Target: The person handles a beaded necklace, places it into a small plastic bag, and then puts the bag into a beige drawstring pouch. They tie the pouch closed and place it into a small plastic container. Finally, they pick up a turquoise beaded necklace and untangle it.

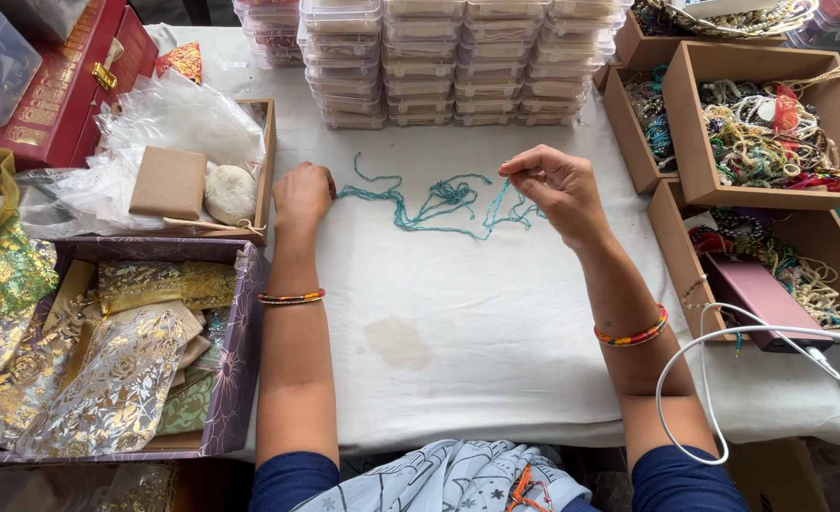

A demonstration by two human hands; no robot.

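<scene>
Turquoise bead strands (439,201) lie mostly tangled on the white tabletop (496,313) at twelve o'clock, my left hand (302,194) fisted on their nine o'clock end, my right hand (557,185) pinching one strand up, so untangling looks barely begun.

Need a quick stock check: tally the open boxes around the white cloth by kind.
Brown cardboard boxes of beaded strands: 4
Purple box of gold-patterned pouches: 1
Brown box with plastic bags: 1
Total: 6
</scene>
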